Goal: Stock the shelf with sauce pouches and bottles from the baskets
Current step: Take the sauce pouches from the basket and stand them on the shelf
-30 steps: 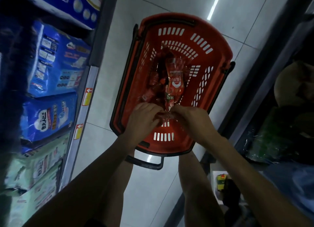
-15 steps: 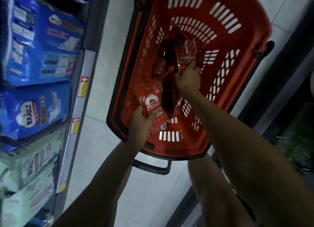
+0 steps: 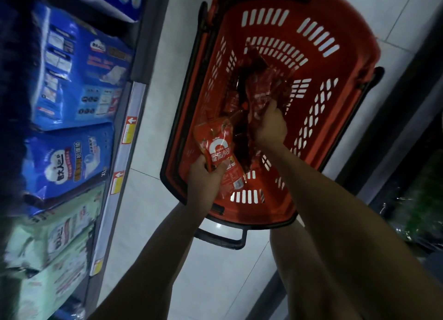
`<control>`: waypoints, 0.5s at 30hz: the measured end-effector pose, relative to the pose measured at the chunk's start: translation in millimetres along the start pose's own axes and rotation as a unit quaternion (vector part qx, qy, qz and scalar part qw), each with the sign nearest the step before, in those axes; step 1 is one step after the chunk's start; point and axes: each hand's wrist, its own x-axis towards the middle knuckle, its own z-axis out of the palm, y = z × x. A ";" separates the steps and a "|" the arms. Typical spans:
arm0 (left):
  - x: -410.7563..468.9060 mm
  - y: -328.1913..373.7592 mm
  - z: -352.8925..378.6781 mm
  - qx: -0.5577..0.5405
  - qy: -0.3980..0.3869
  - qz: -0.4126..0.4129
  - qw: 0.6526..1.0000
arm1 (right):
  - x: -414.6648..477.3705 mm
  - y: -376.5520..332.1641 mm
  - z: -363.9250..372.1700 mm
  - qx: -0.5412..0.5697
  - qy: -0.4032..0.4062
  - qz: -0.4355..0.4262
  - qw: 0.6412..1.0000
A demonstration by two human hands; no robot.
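Holding one red sauce pouch (image 3: pixel 217 149) in curled fingers, the left hand (image 3: pixel 205 175) keeps it just over the near end of the red basket (image 3: pixel 335 31). A moment ago both hands met on one pouch. Now the right hand (image 3: pixel 271 127) has gone deeper and grips a second pouch (image 3: pixel 259 96) on the pile (image 3: pixel 236 96). So two pouches are nearly ready to stock. The pile is dark; maybe bottles hide there. The right fingertips are hidden.
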 end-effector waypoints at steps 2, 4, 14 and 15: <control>-9.6 3.3 1.1 -0.002 -0.007 -0.011 1.000 | -9.1 6.3 -2.7 0.080 -0.015 0.048 0.996; -16.1 7.7 2.4 0.000 -0.012 -0.015 1.000 | -17.4 6.9 -4.3 0.121 -0.002 0.093 0.988; 1.3 -0.9 21.8 -0.045 0.021 -0.005 0.999 | -21.0 10.9 12.3 0.033 0.021 0.121 0.992; 1.5 -0.4 22.6 -0.051 0.024 -0.004 0.998 | -20.8 11.0 11.7 0.021 0.020 0.110 0.994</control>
